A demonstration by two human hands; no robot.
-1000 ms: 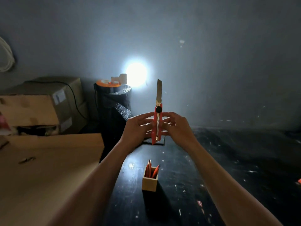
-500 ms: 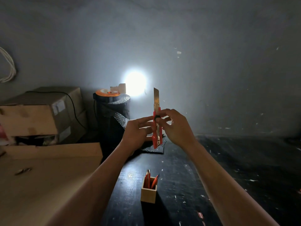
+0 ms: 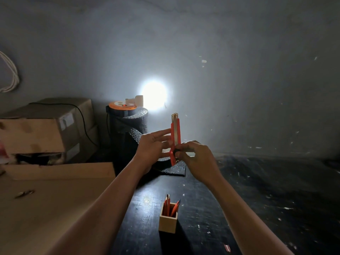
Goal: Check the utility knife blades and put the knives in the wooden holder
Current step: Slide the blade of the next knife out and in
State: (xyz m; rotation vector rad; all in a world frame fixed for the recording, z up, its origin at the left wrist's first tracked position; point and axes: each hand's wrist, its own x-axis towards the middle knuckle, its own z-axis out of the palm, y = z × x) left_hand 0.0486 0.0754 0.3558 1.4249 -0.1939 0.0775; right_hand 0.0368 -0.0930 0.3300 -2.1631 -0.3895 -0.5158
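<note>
I hold a red utility knife (image 3: 175, 133) upright in front of me with both hands. My left hand (image 3: 152, 146) steadies the handle from the left with spread fingers. My right hand (image 3: 196, 156) pinches the black slider knob low on the handle. Only a short tip of the blade shows above the red body. Below, a small square wooden holder (image 3: 168, 222) stands on the black table (image 3: 257, 199), with several red knives (image 3: 170, 206) standing in it.
A bright lamp (image 3: 154, 95) shines against the wall behind a dark roll of bubble wrap (image 3: 131, 126). Cardboard boxes (image 3: 42, 126) are stacked at the left, and a large cardboard sheet (image 3: 46, 208) covers the table's left side.
The long blade has slid back into the handle, leaving only a short tip out. My right hand has moved down the handle with the slider knob.
</note>
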